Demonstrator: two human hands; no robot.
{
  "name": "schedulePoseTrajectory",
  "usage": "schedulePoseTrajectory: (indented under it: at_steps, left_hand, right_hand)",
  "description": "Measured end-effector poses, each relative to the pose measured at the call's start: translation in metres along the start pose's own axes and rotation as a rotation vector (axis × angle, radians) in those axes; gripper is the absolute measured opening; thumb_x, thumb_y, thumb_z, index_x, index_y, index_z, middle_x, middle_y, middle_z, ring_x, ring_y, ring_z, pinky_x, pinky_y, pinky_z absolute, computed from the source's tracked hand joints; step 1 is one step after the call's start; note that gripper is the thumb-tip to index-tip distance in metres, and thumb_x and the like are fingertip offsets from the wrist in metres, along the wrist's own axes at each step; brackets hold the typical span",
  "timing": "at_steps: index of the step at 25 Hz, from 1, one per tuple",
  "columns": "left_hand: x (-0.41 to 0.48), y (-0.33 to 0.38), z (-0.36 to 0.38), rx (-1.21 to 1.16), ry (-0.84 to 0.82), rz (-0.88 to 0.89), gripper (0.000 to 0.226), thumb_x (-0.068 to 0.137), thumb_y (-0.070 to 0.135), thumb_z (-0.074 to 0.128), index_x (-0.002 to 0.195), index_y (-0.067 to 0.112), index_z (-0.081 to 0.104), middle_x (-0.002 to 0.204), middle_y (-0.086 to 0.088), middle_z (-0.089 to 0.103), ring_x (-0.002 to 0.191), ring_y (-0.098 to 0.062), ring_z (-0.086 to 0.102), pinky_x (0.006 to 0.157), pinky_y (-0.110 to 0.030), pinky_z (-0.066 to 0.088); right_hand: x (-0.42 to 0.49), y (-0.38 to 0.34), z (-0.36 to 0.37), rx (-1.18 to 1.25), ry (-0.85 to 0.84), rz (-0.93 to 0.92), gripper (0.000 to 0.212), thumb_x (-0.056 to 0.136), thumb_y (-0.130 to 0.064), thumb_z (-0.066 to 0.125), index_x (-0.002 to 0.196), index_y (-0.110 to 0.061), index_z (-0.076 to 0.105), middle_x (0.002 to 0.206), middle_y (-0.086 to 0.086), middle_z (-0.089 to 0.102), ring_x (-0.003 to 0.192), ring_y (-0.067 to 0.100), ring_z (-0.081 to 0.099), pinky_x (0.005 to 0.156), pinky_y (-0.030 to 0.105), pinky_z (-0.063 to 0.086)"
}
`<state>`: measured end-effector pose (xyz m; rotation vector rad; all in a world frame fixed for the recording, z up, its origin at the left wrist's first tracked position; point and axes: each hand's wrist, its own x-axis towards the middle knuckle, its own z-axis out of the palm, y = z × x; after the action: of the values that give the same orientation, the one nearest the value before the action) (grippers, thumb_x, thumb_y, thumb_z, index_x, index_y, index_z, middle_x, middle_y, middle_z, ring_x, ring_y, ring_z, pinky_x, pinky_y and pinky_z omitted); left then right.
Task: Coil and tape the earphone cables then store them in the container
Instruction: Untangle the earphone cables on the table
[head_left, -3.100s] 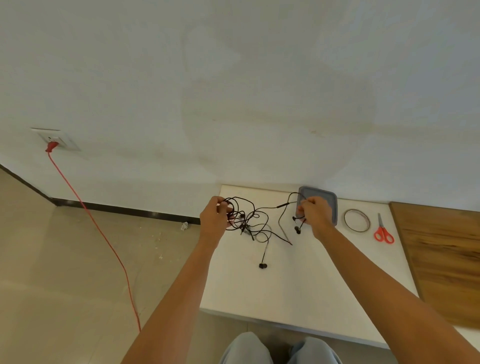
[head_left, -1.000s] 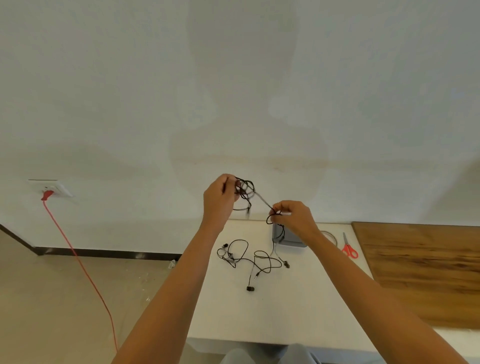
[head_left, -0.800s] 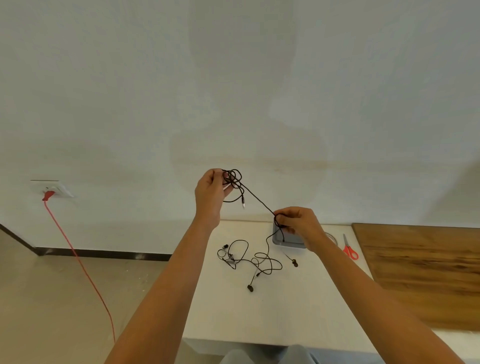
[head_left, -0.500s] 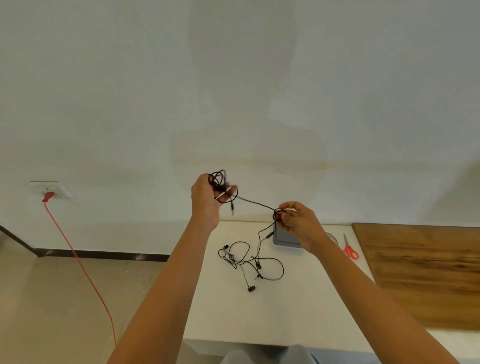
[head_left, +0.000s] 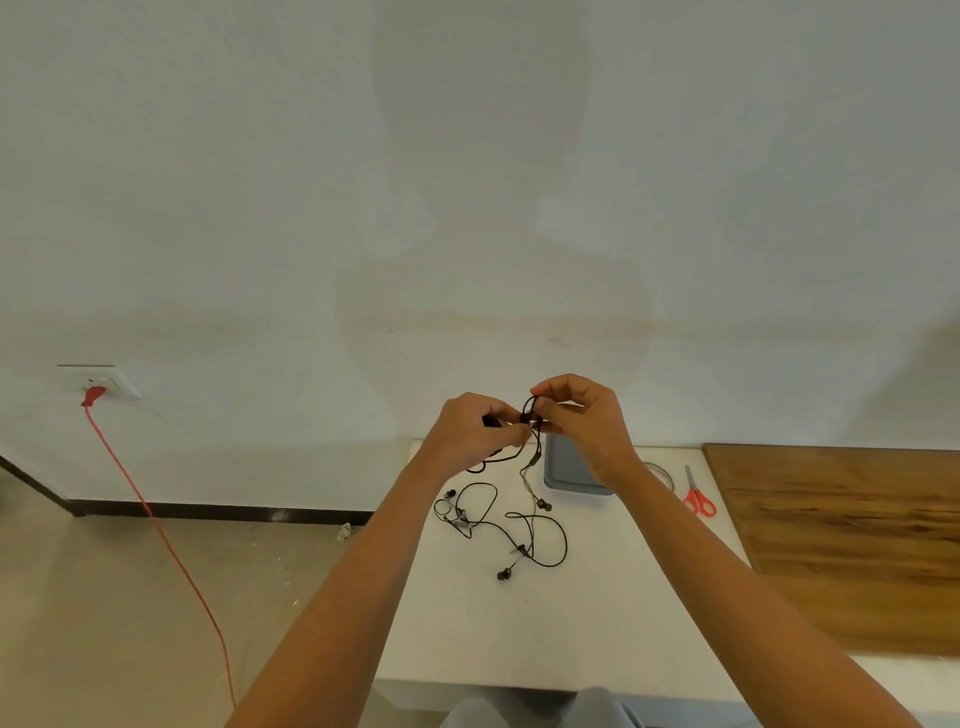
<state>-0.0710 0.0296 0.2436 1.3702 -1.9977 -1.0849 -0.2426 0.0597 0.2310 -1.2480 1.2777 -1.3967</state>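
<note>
Both hands are raised above the white table (head_left: 597, 623), close together. My left hand (head_left: 470, 434) grips a bunched black earphone cable (head_left: 527, 457), and my right hand (head_left: 582, 421) pinches a small loop of the same cable right beside it. One strand hangs down to an earbud near the table. A second black earphone cable (head_left: 519, 530) lies loosely tangled on the table below. The grey container (head_left: 569, 470) sits behind, partly hidden by my right wrist.
A tape roll (head_left: 662, 473) and red-handled scissors (head_left: 698, 499) lie right of the container. A wooden surface (head_left: 857, 545) adjoins the table on the right. A red cord (head_left: 156, 525) runs from a wall socket (head_left: 98, 382) down across the floor at left.
My hands have come together from being spread apart, and the stretched strand between them is now slack. The left hand has dropped lower; the right has risen.
</note>
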Motion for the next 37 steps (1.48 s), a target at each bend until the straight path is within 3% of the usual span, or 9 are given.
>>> schedulePoseTrajectory:
  at_steps: [6,11,14,18,21,24,29,33,37]
  left_hand:
    - [-0.006,0.001,-0.013,-0.149,0.198,-0.047,0.018,0.088,0.02,0.056,0.078,0.015,0.07,0.07,0.003,0.065,0.047,0.001,0.046,0.05,-0.014,0.038]
    - [-0.011,-0.003,-0.01,-0.1,0.03,-0.026,0.028,0.075,0.05,0.074,0.083,0.023,0.075,0.069,0.006,0.069,0.052,0.0,0.054,0.054,-0.015,0.044]
    - [-0.009,-0.005,0.003,-0.066,0.028,0.017,0.017,0.076,0.041,0.076,0.083,0.026,0.076,0.07,0.003,0.072,0.06,-0.007,0.059,0.059,-0.021,0.047]
    - [-0.009,-0.004,0.003,-0.115,0.225,-0.024,0.01,0.085,0.032,0.068,0.08,0.025,0.072,0.062,0.004,0.066,0.047,-0.006,0.05,0.049,-0.023,0.043]
    - [-0.01,-0.003,-0.002,-0.144,0.37,-0.021,0.01,0.087,0.026,0.064,0.08,0.021,0.069,0.058,0.006,0.058,0.051,-0.006,0.054,0.048,-0.018,0.042]
    - [-0.009,-0.002,-0.003,-0.234,0.467,-0.028,0.011,0.09,0.019,0.06,0.084,0.015,0.069,0.061,0.003,0.056,0.051,-0.001,0.055,0.043,-0.01,0.037]
    - [-0.011,0.005,0.0,-0.395,0.439,-0.073,0.016,0.088,0.016,0.057,0.074,0.011,0.063,0.066,-0.003,0.054,0.054,-0.01,0.047,0.047,-0.014,0.035]
    - [-0.008,0.01,-0.001,-0.506,0.375,-0.161,0.022,0.089,0.016,0.049,0.07,0.008,0.056,0.071,-0.001,0.059,0.065,-0.004,0.063,0.06,-0.023,0.039]
    - [-0.007,0.014,-0.008,-0.687,0.332,-0.202,0.022,0.091,0.014,0.044,0.071,0.015,0.054,0.082,-0.004,0.075,0.073,-0.017,0.065,0.061,-0.025,0.048]
  right_hand:
    - [-0.002,0.008,-0.009,-0.115,-0.057,0.035,0.012,0.09,-0.006,0.061,0.1,-0.004,0.066,0.078,0.007,0.064,0.068,0.013,0.062,0.067,0.021,0.054]
    - [-0.006,0.01,-0.007,-0.015,-0.046,0.102,0.004,0.089,-0.008,0.064,0.092,-0.006,0.062,0.075,0.004,0.061,0.056,0.011,0.049,0.051,0.021,0.043]
    - [-0.005,0.005,-0.002,0.006,-0.036,0.089,0.003,0.088,-0.008,0.064,0.09,-0.007,0.063,0.077,0.006,0.061,0.052,0.01,0.046,0.047,0.02,0.039]
    - [-0.007,0.004,-0.012,-0.086,-0.089,0.05,0.012,0.089,-0.009,0.064,0.099,-0.003,0.068,0.076,0.008,0.062,0.057,0.01,0.051,0.055,0.02,0.046]
    - [-0.009,0.009,-0.021,-0.217,-0.131,0.061,0.004,0.086,-0.013,0.068,0.088,-0.01,0.07,0.073,0.003,0.066,0.065,0.012,0.058,0.066,0.026,0.05]
    - [-0.013,0.01,-0.024,-0.122,-0.192,0.09,0.006,0.089,-0.009,0.062,0.089,-0.008,0.068,0.079,0.002,0.064,0.074,0.017,0.055,0.068,0.025,0.048]
    - [-0.02,0.001,-0.021,0.122,-0.313,0.057,0.023,0.088,-0.01,0.047,0.078,-0.015,0.067,0.083,0.001,0.068,0.086,0.018,0.06,0.078,0.025,0.049]
    - [-0.018,-0.007,-0.016,-0.081,-0.295,0.032,0.033,0.093,-0.015,0.041,0.072,-0.01,0.065,0.07,0.005,0.065,0.075,0.017,0.061,0.081,0.034,0.049]
    - [-0.015,-0.007,-0.014,-0.329,-0.304,0.062,0.024,0.096,-0.019,0.05,0.085,-0.012,0.07,0.074,0.004,0.066,0.072,0.011,0.057,0.075,0.025,0.045]
